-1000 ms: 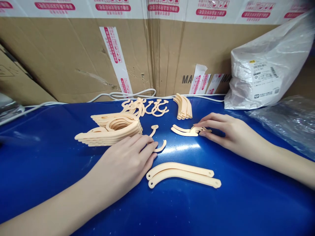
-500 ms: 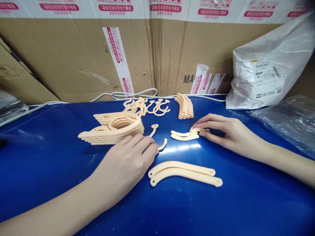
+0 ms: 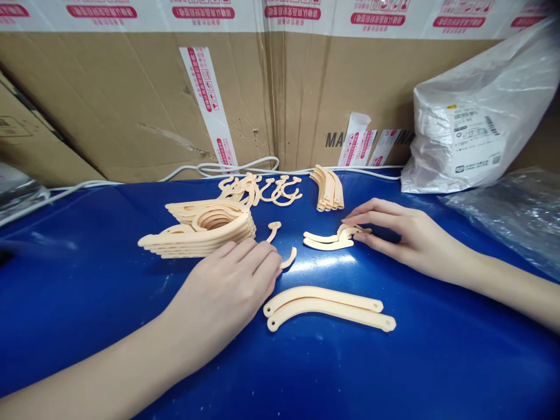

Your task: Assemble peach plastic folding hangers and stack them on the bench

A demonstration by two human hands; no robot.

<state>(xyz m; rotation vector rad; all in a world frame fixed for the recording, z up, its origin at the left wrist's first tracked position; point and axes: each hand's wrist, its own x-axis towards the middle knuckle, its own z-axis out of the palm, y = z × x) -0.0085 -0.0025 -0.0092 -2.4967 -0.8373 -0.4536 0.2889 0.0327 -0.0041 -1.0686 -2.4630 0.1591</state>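
My left hand (image 3: 227, 286) lies flat on the blue table (image 3: 87, 274), fingers stretched over part of a peach plastic hook (image 3: 280, 245). My right hand (image 3: 394, 233) pinches the end of two short curved peach pieces (image 3: 328, 239). Two long curved peach arms (image 3: 326, 308) lie side by side in front of both hands. A stack of peach hanger bodies (image 3: 201, 230) sits just beyond my left hand.
Loose peach hooks (image 3: 262, 189) and a bundle of curved arms (image 3: 329, 189) lie at the back. Cardboard boxes (image 3: 131, 105) wall off the rear, with white cables (image 3: 236, 169) along their base. A white plastic bag (image 3: 476, 122) and clear plastic film (image 3: 511, 216) occupy the right.
My right hand's fingers have drawn the two short curved pieces slightly together and shifted them a little left. My left hand has barely moved.
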